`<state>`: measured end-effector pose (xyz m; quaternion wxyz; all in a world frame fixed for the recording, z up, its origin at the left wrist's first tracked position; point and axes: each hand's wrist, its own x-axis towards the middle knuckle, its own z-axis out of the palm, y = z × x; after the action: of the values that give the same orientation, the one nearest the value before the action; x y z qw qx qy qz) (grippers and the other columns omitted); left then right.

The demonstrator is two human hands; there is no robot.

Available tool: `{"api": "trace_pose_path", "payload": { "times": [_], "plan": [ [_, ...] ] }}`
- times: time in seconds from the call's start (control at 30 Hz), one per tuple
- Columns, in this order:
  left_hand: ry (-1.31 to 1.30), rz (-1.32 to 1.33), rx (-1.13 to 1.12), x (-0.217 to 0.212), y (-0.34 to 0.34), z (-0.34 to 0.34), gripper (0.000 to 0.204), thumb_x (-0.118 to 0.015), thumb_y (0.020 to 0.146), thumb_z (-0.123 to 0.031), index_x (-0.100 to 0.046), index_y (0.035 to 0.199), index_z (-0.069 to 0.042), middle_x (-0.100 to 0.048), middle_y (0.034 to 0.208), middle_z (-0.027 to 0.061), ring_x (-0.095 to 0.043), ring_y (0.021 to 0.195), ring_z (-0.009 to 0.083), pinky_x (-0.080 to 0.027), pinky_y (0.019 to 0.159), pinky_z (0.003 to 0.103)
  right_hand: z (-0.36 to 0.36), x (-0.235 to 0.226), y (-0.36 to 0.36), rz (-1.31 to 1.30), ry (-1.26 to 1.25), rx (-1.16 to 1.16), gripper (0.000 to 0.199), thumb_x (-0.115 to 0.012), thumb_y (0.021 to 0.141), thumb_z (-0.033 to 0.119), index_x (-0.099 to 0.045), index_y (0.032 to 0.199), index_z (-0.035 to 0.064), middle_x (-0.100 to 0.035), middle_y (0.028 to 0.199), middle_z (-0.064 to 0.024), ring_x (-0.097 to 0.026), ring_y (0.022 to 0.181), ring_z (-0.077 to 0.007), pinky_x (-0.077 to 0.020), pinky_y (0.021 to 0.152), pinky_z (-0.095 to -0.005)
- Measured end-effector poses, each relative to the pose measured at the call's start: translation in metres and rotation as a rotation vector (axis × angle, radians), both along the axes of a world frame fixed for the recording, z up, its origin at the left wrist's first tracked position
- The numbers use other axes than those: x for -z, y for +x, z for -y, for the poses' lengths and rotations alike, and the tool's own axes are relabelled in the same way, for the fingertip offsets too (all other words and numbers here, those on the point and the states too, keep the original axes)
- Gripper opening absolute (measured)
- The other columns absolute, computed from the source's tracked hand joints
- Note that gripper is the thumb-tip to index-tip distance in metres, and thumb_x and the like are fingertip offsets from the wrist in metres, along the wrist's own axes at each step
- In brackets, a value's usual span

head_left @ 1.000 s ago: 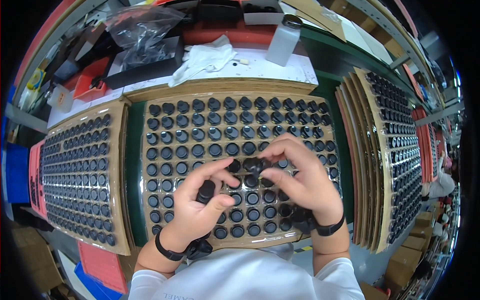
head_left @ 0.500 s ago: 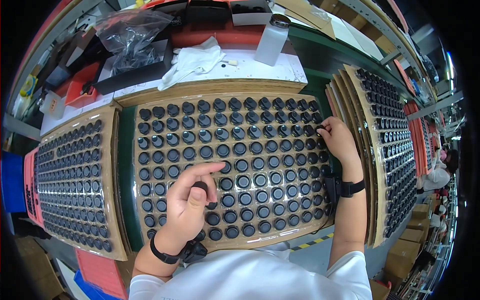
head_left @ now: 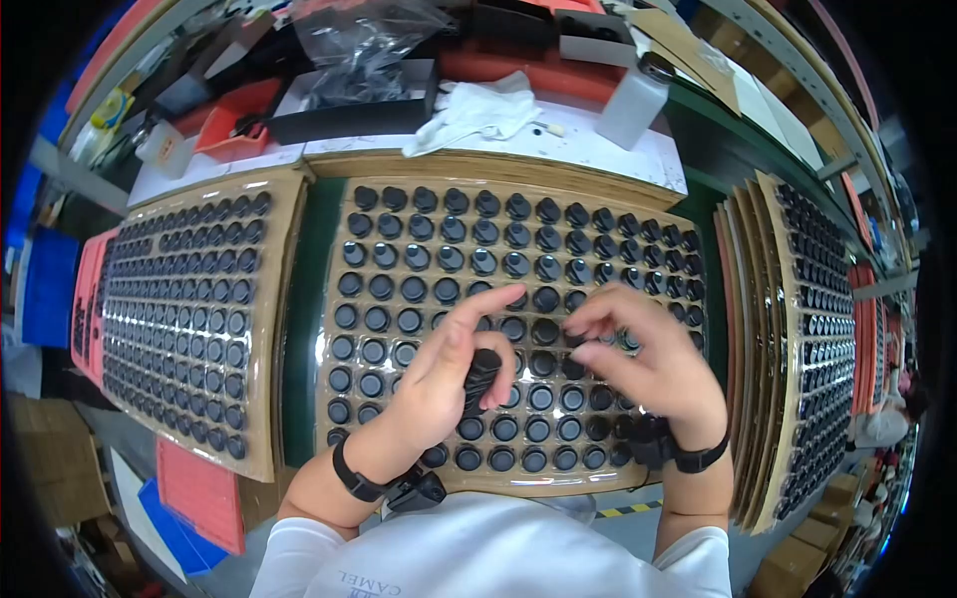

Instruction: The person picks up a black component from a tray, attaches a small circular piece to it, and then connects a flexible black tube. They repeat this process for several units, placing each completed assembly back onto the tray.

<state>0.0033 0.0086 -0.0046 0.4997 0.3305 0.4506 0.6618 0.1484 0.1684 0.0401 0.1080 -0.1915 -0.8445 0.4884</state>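
Note:
My left hand (head_left: 439, 374) is curled round black round parts (head_left: 483, 371), which seem stacked in its palm. Its index finger points out over the tray. My right hand (head_left: 648, 359) hovers just to the right of it, thumb and fingertips slightly apart and a little blurred. A dark part shows in that gap and looks like one seated in the tray behind. Below both hands lies a clear plastic tray (head_left: 332, 329) on cardboard, filled with rows of black round parts. The parts in the far rows (head_left: 451, 259) stand taller and shinier than the low, flat-topped ones (head_left: 377, 319) nearer me.
Another filled tray (head_left: 174, 319) stands at the left, and stacked trays with cardboard (head_left: 797, 329) at the right. Along the back, a white ledge holds a white glove (head_left: 483, 110), a bottle with a dark lid (head_left: 638, 100), a black box (head_left: 349, 118) and a red bin (head_left: 234, 125).
My right hand has left the tray's right edge and moved left, close to my left hand. The left hand has turned, showing more of the black parts. The whole view has shifted.

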Motion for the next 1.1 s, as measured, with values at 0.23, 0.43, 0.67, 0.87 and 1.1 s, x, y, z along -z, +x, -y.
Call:
{"api": "trace_pose_path", "payload": {
  "times": [0.23,0.43,0.67,0.87,1.1],
  "plan": [
    [-0.001,0.08,0.078,0.006,0.001,-0.001,0.073,-0.022,0.092,-0.058,-0.026,0.136,0.001,-0.052,0.071,0.0058,-0.047,0.057,0.0105,-0.038,0.052,0.021,0.031,0.001,-0.038,-0.197,0.167,-0.295,0.024,-0.067,0.074,0.005,-0.059,0.095,0.0004,-0.055,0.094,-0.0091,-0.053,0.082,-0.0201,-0.0448,0.076,-0.0284],
    [0.003,0.23,0.15,0.014,0.0,0.0,0.068,-0.026,0.094,-0.054,-0.027,0.135,0.0,-0.054,0.087,0.0082,-0.051,0.066,0.0111,-0.042,0.056,0.022,0.032,0.002,-0.032,-0.031,-0.041,-0.265,0.023,-0.068,0.072,0.005,-0.057,0.092,0.0002,-0.054,0.091,-0.0059,-0.049,0.081,-0.0143,-0.0427,0.071,-0.0261],
    [0.107,0.357,0.16,0.014,0.002,-0.005,0.06,-0.031,0.095,-0.049,-0.034,0.13,-0.001,-0.051,0.096,0.0074,-0.054,0.075,0.0124,-0.045,0.063,0.024,0.035,0.007,-0.027,0.009,-0.425,-0.089,0.024,-0.069,0.073,0.002,-0.057,0.093,0.0018,-0.052,0.085,-0.0014,-0.046,0.073,-0.0089,-0.0413,0.065,-0.0235],
    [-0.029,0.161,0.131,0.009,0.0,-0.002,0.047,-0.036,0.096,-0.046,-0.049,0.102,-0.002,-0.053,0.082,0.0039,-0.051,0.065,0.0085,-0.042,0.058,0.021,0.033,0.013,-0.026,-0.129,-0.292,-0.012,0.026,-0.07,0.072,0.002,-0.058,0.095,0.0001,-0.053,0.089,-0.0041,-0.046,0.074,-0.0096,-0.041,0.068,-0.0233],
    [-0.011,0.089,0.19,0.003,-0.003,0.003,0.045,-0.037,0.096,-0.043,-0.054,0.088,-0.003,-0.052,0.074,0.0012,-0.046,0.062,0.0067,-0.038,0.055,0.021,0.024,0.012,-0.036,-0.177,-0.608,-0.169,0.027,-0.072,0.072,0.004,-0.06,0.096,-0.0005,-0.055,0.092,-0.005,-0.049,0.076,-0.0116,-0.0419,0.074,-0.0235]
  ]
}}
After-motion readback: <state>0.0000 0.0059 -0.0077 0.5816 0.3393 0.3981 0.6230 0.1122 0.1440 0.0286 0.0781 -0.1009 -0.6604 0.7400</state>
